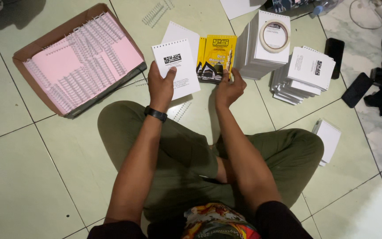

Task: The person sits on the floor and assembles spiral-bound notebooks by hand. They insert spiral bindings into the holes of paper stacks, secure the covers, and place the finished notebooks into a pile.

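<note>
Two punched paper covers sit in the hands above the crossed legs: the left hand (161, 84) is clamped on a white rectangular card cover (176, 68), and the right hand (227, 88) grips a yellow printed booklet cover (217, 57) by its lower edge. Just beyond stand tall stacks of white pages (255, 62) topped by a tape roll (274, 36). Farther left lies a brown cardboard box (32, 48) of white wire binding coils (89, 48) on pink paper.

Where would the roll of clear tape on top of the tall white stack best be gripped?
Grip the tape roll across its outer rim from above, fingers on opposite sides. It lies flat on the white stack, hole facing up, its rim clear all around.
</note>
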